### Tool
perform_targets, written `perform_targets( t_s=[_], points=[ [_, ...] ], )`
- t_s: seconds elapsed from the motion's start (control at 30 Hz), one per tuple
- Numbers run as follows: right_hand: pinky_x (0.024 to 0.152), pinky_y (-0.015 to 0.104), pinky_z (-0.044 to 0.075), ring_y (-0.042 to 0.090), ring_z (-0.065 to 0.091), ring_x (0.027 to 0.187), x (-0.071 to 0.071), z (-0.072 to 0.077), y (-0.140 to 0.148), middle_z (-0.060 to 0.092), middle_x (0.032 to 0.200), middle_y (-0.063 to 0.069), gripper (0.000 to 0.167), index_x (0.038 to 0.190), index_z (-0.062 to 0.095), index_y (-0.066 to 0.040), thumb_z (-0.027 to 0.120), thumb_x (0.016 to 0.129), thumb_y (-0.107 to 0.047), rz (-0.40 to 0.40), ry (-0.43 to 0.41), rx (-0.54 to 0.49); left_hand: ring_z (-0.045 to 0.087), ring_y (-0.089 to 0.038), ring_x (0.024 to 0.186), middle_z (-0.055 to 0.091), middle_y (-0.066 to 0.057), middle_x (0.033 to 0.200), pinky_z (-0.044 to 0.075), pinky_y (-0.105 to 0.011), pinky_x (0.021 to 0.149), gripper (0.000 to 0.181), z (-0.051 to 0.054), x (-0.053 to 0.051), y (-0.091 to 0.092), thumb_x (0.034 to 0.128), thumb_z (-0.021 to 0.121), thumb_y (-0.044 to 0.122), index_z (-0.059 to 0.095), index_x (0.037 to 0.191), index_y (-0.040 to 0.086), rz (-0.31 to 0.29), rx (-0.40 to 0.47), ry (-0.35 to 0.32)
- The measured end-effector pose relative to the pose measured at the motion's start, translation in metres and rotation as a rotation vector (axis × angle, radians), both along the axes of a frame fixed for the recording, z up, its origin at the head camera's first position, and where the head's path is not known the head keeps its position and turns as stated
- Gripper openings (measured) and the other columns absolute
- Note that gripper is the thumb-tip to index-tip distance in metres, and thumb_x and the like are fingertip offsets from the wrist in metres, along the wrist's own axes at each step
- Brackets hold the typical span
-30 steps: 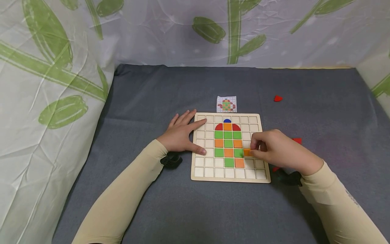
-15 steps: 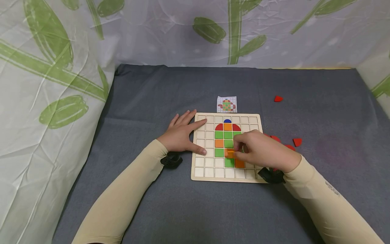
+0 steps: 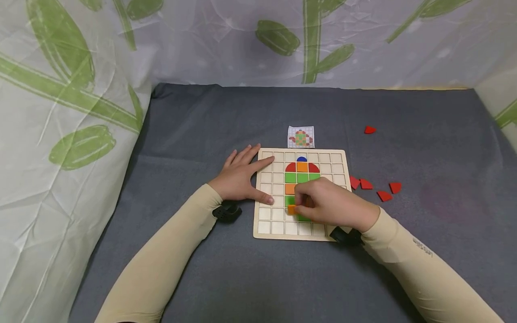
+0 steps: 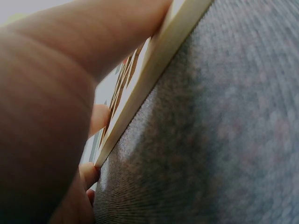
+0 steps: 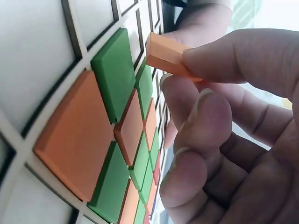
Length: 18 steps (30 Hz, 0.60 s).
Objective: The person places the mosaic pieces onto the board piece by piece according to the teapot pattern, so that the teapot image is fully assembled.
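My right hand (image 3: 335,204) pinches an orange square tile (image 5: 168,53) between thumb and fingers, just above the wooden grid board (image 3: 272,235). In the head view the tile hangs over a cell below a green tile (image 3: 289,200) at the pattern's left side. Green and orange squares, two red quarter-round tiles (image 3: 291,168) and a blue half-round tile (image 3: 301,159) sit in the board's cells. With fingers spread, my left hand (image 3: 238,178) rests on the board's left edge. My right hand hides part of the pattern in the head view.
A small printed pattern card (image 3: 300,137) lies behind the board. Several red tiles (image 3: 366,184) are scattered to its right, and another red tile (image 3: 370,129) lies farther back. Grey cloth covers the table, with a leaf-print curtain (image 3: 226,49) behind.
My right hand has carried the orange tile leftward across the board, from the right of the pattern to its lower left. Red tiles on the right came into view. The left hand stays put.
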State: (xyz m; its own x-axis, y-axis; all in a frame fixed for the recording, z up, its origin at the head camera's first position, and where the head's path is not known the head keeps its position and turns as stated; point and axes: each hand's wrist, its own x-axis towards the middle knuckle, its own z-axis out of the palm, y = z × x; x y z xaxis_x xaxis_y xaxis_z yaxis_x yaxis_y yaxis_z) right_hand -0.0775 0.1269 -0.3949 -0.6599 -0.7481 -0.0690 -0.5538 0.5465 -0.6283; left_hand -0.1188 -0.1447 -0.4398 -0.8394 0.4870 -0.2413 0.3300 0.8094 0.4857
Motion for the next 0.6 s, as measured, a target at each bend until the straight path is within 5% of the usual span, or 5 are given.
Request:
perform_targets(
  t_s=[0.6],
  points=[
    [0.054,0.024,0.042,0.004,0.047,0.056,0.0035,-0.009,-0.0062,0.051,0.063,-0.011,0.024,0.077,0.062,-0.019,0.076,0.093,-0.009,0.009,-0.04,0.023,-0.006,-0.028,0.164,-0.003,-0.005,0.178,-0.007,-0.056,0.129,0.117,0.0017,0.0008,-0.0011,0.0727,0.084,0.074,0.027,0.168,0.036,-0.005,0.008,-0.004]
  ],
)
